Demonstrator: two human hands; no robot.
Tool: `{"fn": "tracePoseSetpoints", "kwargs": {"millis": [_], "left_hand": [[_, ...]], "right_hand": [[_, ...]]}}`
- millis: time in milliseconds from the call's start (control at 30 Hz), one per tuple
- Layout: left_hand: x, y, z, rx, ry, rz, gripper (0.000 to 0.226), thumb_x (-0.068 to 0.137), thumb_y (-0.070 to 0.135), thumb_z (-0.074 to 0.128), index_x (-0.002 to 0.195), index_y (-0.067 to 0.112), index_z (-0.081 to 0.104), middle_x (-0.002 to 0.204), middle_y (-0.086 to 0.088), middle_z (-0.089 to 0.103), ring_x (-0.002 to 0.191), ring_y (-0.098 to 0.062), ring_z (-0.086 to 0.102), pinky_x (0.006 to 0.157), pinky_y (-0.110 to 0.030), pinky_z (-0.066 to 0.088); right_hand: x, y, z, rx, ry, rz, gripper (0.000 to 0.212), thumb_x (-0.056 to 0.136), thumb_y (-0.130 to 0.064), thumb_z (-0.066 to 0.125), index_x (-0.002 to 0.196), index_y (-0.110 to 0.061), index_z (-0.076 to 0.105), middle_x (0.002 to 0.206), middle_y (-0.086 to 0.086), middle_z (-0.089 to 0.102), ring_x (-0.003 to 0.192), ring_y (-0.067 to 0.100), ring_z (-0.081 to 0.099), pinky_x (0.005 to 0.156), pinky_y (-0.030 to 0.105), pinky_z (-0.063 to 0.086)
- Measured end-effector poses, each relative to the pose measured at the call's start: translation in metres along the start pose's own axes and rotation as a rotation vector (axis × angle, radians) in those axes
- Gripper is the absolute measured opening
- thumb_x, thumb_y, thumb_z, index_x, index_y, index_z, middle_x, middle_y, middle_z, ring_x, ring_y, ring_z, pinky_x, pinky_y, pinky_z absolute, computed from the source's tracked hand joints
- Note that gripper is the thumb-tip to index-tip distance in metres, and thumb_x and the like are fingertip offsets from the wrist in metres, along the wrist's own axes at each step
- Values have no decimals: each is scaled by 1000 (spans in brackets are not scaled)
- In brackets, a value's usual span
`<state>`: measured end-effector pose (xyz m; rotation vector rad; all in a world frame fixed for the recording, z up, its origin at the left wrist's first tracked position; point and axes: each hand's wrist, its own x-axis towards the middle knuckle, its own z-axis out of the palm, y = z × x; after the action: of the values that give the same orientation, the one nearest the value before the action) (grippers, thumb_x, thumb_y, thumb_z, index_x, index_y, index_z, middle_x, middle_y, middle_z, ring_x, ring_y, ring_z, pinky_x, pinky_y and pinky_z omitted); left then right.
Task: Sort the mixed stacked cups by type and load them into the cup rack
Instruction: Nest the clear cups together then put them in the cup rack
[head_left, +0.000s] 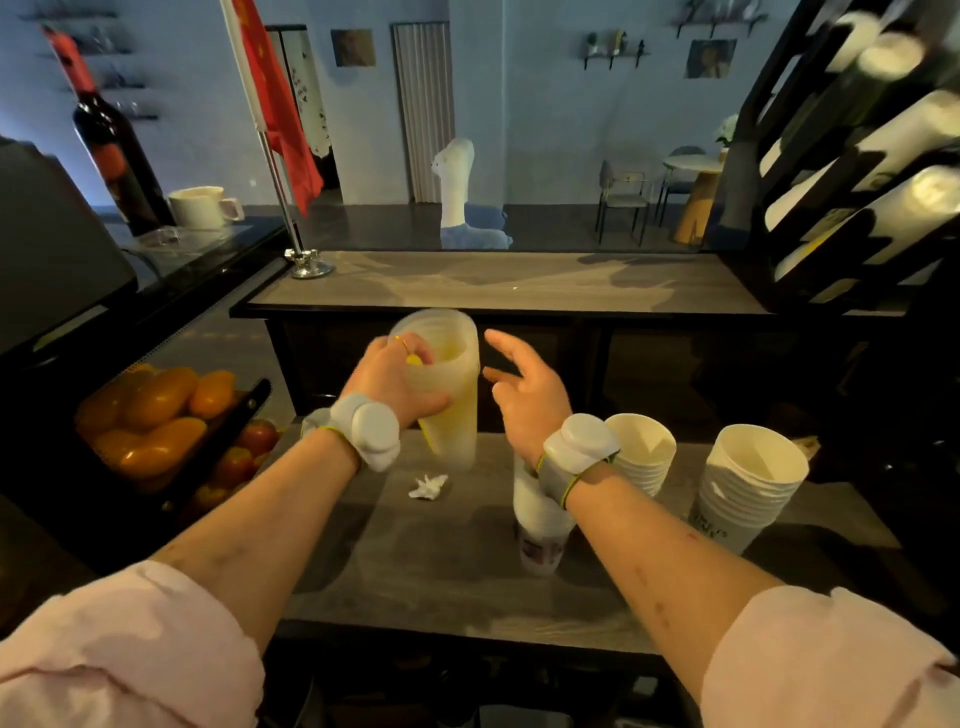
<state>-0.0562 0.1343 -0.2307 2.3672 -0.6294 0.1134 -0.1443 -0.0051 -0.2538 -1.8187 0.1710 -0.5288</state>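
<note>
Head view: the left hand (395, 382) grips the frosted cup stack (452, 395), raised well left of the cup rack (857, 197), while the right hand (524, 397), fingers spread and empty, hovers slightly nearer the rack, likely poised to pull cups apart.

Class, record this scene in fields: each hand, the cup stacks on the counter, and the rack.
left hand: grips translucent cup stack
right hand: open, beside that stack, holding nothing
counter: paper cup stacks at right; printed cup stack under the right wrist; crumpled tissue
cup rack: upper right, already holding cups
</note>
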Motion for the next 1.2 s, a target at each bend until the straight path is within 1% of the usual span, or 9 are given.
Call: {"fn": "tracePoseSetpoints", "kwargs": {"millis": [133, 200, 267, 433, 600, 867, 1000, 1100, 1200], "left_hand": [[12, 42, -25, -222, 85, 125, 41, 69, 20, 79, 96, 22, 49, 95, -1, 53, 73, -11, 48, 56, -19, 38], [19, 63, -28, -337, 95, 151, 44, 70, 20, 79, 100, 23, 48, 99, -1, 53, 80, -16, 54, 63, -23, 49], [28, 81, -25, -557, 59, 121, 46, 70, 20, 80, 103, 24, 49, 106, -4, 57, 90, -22, 62, 73, -38, 58], [50, 137, 7, -915, -150, 109, 36, 74, 15, 77, 93, 28, 50, 108, -3, 60, 106, -24, 62, 79, -41, 58], [73, 195, 51, -1167, -328, 94, 61, 76, 17, 75, 129, 16, 45, 127, -11, 58, 107, -30, 64, 81, -44, 58], [100, 299, 130, -1183, -329, 23, 50, 86, 36, 63, 129, 23, 39, 124, -7, 57, 94, -25, 69, 75, -40, 58], [105, 345, 163, -1029, -313, 121, 63, 88, 42, 58, 139, 18, 31, 135, -8, 51, 110, -25, 61, 72, -39, 57], [109, 377, 173, -964, -275, 213, 61, 89, 41, 56, 142, 23, 32, 125, -7, 57, 113, -27, 58, 83, -45, 55], [110, 403, 183, -872, -279, 331, 65, 91, 39, 54, 147, 24, 24, 122, -11, 61, 114, -31, 58, 94, -46, 47]], "right_hand": [[10, -5, -29, -119, 157, -28, 43, 94, -15, 52, 134, -28, 48, 144, -6, 44, 133, 13, 41, 106, 27, 37], [13, -3, -48, -126, 257, 26, 46, 92, -26, 57, 137, -27, 45, 149, -2, 38, 138, 16, 35, 112, 33, 33], [13, -1, -69, -20, 323, 118, 55, 91, -34, 58, 142, -27, 38, 151, 0, 35, 138, 20, 35, 109, 33, 34], [5, 3, -136, 271, 478, 230, 61, 90, -40, 58, 144, -33, 30, 148, -1, 36, 123, 22, 45, 99, 43, 46], [-3, 11, -211, 505, 667, 127, 58, 88, -37, 61, 140, -35, 35, 139, -2, 46, 121, 21, 53, 89, 41, 51], [-6, -35, -323, 520, 835, -184, 51, 91, -24, 60, 136, -30, 36, 137, -1, 44, 121, 26, 52, 91, 45, 52], [-15, -57, -367, 263, 966, -360, 52, 88, -24, 63, 133, -31, 37, 125, -14, 45, 102, 5, 59, 83, 41, 58], [-19, -72, -390, 21, 1029, -486, 57, 85, -28, 64, 135, -27, 37, 138, 2, 44, 111, 18, 59, 81, 43, 58], [-23, -85, -408, -183, 1014, -593, 64, 84, -27, 65, 140, -17, 34, 138, 8, 42, 118, 23, 52, 78, 15, 53]]}}
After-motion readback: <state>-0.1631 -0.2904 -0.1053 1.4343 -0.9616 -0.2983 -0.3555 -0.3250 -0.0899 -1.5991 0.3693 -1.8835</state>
